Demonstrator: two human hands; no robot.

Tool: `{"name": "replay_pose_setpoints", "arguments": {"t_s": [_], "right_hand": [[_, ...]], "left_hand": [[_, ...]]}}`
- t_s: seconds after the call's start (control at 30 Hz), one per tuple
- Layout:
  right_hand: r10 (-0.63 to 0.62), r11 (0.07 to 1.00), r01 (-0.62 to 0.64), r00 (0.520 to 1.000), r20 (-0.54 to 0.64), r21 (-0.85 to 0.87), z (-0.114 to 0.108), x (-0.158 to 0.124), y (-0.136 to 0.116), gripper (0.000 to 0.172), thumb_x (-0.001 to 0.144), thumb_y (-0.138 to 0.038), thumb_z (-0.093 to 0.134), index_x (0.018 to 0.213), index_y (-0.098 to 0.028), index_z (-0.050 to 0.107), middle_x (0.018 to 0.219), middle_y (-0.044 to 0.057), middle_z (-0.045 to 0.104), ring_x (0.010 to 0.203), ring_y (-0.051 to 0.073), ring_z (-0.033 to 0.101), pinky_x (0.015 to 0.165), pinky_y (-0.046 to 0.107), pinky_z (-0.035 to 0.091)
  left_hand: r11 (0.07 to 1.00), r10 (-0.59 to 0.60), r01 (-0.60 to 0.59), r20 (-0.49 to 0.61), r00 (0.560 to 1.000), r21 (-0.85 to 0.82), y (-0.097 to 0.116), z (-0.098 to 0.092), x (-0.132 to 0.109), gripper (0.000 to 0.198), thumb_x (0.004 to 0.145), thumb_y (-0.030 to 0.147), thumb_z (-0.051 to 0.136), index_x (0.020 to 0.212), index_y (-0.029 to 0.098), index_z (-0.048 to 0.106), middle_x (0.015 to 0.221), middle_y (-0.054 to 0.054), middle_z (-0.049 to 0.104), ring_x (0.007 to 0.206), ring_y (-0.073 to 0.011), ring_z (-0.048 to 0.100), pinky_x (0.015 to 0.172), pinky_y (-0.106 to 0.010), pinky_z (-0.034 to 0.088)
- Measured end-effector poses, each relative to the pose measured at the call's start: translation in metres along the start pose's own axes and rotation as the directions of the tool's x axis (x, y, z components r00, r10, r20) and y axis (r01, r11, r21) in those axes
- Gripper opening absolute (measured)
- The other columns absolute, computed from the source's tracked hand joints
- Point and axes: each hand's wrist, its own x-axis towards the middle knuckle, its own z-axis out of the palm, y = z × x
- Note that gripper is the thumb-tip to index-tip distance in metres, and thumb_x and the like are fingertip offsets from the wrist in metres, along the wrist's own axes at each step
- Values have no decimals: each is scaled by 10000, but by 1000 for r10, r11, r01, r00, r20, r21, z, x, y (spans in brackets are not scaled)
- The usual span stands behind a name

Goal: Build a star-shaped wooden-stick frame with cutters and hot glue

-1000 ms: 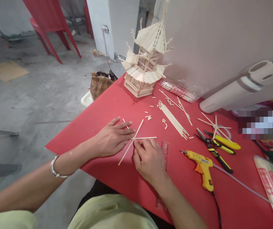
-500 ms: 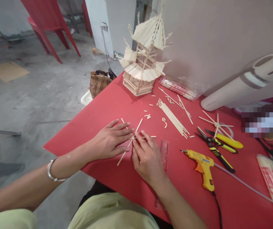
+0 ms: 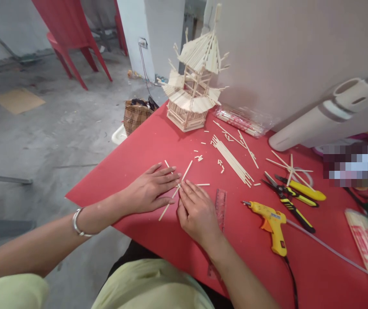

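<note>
- Grey concrete floor (image 3: 83, 128) and a red chair (image 3: 66, 25) lie beyond the red table (image 3: 135, 154), whose flat top gives the work an even bed.
- Near its front edge, a star of thin sticks (image 3: 177, 186) lies flat, its crossing in the gap between the two hands.
- The left hand (image 3: 153, 189) is palm down over one side of the star, fingers stretched and slightly apart, gripping nothing that shows; its weight seems to keep the sticks at their angles.
- The right hand (image 3: 199, 208) has its fingers close together and a little bent, tips just beside the crossing, probably to steady the joint; I cannot tell whether they pinch anything.
- Stick ends show past the fingers: above the left fingertips, between the hands, by the left thumb and beyond the right knuckles.
- Just beside the right hand lies a ruler (image 3: 221, 206); farther right, the glue gun (image 3: 273, 221) points its nozzle inward, likely for easy reach.
- A second star (image 3: 291, 169) rests by the pliers (image 3: 301, 189), apparently out of the way.
</note>
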Motion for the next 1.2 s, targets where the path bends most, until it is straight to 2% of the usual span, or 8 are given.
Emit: {"name": "replay_pose_setpoints", "arguments": {"t_s": [0.2,0.63,0.93,1.2], "right_hand": [[-35,999,34,999,-14,-12,-1,1,0,402,913,-153,536,1266,-77,713,1339,151,696,1279,287,626,1119,455,475],[-28,1000,28,1000,-12,-9,-2,2,0,408,905,-164,518,1252,-87,718,1353,135,691,1267,285,627,1105,447,475],[-14,1000,14,1000,-11,10,-1,2,-2,414,905,-171,529,1268,-89,711,1367,147,680,1309,285,600,1115,452,468],[14,999,-14,1000,0,48,0,-2,-1,444,916,-172,523,1325,-111,684,1387,151,666,1355,270,570,1163,472,442]], "left_hand": [[1000,-14,15,27,1000,-10,0,-1,1,575,1003,480,567,1525,246,511,1518,-111,565,1493,-305,421,1274,-513,209],[1000,-27,28,41,999,-11,0,-3,2,555,997,482,570,1499,246,543,1510,-107,573,1488,-305,428,1272,-514,210],[999,-35,35,15,999,-11,1,-1,3,547,964,481,614,1447,226,598,1460,-117,620,1453,-311,478,1240,-524,277],[1000,-21,21,-6,1000,-24,-1,-2,2,536,964,481,621,1445,245,602,1456,-118,623,1449,-303,485,1242,-521,281]]}}
